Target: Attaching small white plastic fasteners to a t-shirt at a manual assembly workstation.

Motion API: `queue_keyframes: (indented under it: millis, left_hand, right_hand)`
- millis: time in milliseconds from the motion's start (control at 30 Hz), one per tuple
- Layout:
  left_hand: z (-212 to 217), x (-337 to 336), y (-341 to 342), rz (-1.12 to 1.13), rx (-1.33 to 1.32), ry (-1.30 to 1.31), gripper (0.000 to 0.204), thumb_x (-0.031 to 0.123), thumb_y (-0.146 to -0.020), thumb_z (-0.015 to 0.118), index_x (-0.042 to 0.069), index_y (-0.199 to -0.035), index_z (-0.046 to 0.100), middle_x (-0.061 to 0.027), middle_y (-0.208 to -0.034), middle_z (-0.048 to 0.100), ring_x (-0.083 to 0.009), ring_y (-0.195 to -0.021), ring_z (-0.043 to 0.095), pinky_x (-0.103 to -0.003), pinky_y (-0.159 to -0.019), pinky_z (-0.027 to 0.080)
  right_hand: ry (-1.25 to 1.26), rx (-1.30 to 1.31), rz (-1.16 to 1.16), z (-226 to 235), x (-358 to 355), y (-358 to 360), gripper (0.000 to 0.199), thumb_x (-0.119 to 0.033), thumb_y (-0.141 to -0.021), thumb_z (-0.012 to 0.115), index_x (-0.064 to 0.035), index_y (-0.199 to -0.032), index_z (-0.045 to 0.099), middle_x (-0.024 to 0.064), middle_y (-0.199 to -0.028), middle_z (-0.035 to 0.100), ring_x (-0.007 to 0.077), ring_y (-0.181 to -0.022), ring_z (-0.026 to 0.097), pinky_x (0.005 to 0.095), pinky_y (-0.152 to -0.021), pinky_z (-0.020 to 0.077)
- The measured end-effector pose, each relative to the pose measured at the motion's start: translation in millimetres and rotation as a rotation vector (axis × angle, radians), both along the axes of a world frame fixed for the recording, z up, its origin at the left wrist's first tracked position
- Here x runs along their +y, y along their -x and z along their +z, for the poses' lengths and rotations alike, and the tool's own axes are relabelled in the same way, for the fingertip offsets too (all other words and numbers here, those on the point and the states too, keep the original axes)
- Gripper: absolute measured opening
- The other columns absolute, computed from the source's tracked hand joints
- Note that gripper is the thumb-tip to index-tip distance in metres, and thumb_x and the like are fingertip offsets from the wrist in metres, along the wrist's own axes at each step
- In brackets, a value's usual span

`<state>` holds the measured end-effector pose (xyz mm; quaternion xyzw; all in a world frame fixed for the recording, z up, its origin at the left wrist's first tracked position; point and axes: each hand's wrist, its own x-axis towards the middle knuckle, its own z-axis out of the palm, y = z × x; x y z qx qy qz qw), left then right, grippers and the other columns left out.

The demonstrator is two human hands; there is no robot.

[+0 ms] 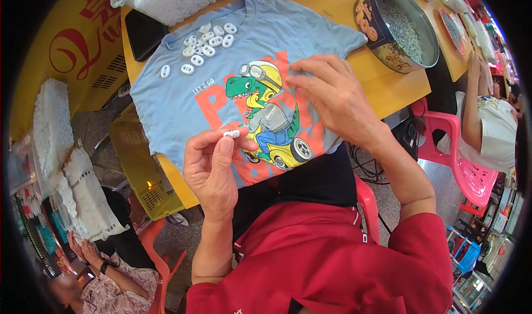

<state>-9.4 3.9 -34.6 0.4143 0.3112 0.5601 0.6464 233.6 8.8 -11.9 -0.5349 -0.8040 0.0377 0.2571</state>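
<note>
My left hand (213, 167) pinches a small white plastic piece (231, 134) between thumb and fingertips, above a light blue T-shirt (172, 109) spread over the table. Over the right part of the shirt's dinosaur print hovers my right hand (335, 95). Its fingers are bent and slightly apart, and nothing shows between them. Several white oval pieces with two holes (208, 50) lie in a loose group near the shirt's collar. A few tiny dark metal bits (312, 21) rest on the cloth farther right.
A round tin (382, 45) of small metal parts stands at the far right of the table (407, 87). At the back is a clear bin of white pieces (183, 1), beside a black phone-like slab (143, 34). Other people sit at left and right; a yellow crate (147, 170) is below left.
</note>
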Motion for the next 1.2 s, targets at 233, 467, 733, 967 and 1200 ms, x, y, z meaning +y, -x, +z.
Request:
queue_keyframes:
  millis: [233,467,733,967,1200]
  left_hand:
    - [0,0,1,-0.003,-0.007,0.012,0.013,0.004,-0.094,0.057,0.0,-0.106,0.054,-0.0203,-0.1,0.067,-0.024,-0.077,0.067,-0.036,-0.076,0.053]
    - [0,-1,2,-0.011,0.023,0.002,0.014,0.003,-0.093,0.057,0.0,-0.107,0.054,-0.02,-0.1,0.067,-0.0227,-0.077,0.067,-0.035,-0.075,0.053]
    - [-2,1,3,0.009,-0.017,-0.012,0.013,0.004,-0.094,0.056,0.0,-0.106,0.054,-0.0181,-0.098,0.067,-0.0209,-0.073,0.065,-0.033,-0.072,0.053]
    - [3,2,3,0.021,-0.046,0.046,0.011,0.006,-0.094,0.056,0.0,-0.104,0.055,-0.0167,-0.097,0.067,-0.0189,-0.073,0.065,-0.03,-0.068,0.051]
    - [12,-3,3,0.006,-0.03,0.036,0.011,0.006,-0.094,0.056,0.0,-0.104,0.055,-0.0153,-0.097,0.067,-0.0176,-0.072,0.066,-0.028,-0.068,0.05]
  right_hand:
    - [-0.01,0.161,-0.036,1,16,-3,0.019,0.002,-0.078,0.064,0.0004,-0.096,0.066,0.0107,-0.098,0.065,0.0279,-0.091,0.058,0.0372,-0.079,0.0475]
    - [-0.013,0.04,-0.035,7,14,-2,0.014,-0.002,-0.073,0.069,-0.0025,-0.087,0.067,0.0079,-0.091,0.062,0.0265,-0.088,0.058,0.0361,-0.076,0.0463]
    - [0.023,-0.031,-0.022,11,17,-3,0.013,-0.008,-0.074,0.069,-0.0029,-0.084,0.061,0.0082,-0.085,0.058,0.0274,-0.085,0.056,0.0374,-0.076,0.0442]
    - [-0.061,0.027,-0.053,5,15,-11,0.011,-0.004,-0.08,0.067,-0.0014,-0.088,0.059,0.01,-0.085,0.06,0.0265,-0.082,0.059,0.0348,-0.073,0.0469]
    - [0.085,0.418,-0.159,20,-3,5,0.012,0.0,-0.087,0.063,0.0005,-0.099,0.062,0.0047,-0.09,0.064,0.0113,-0.091,0.06,0.0246,-0.077,0.0471]
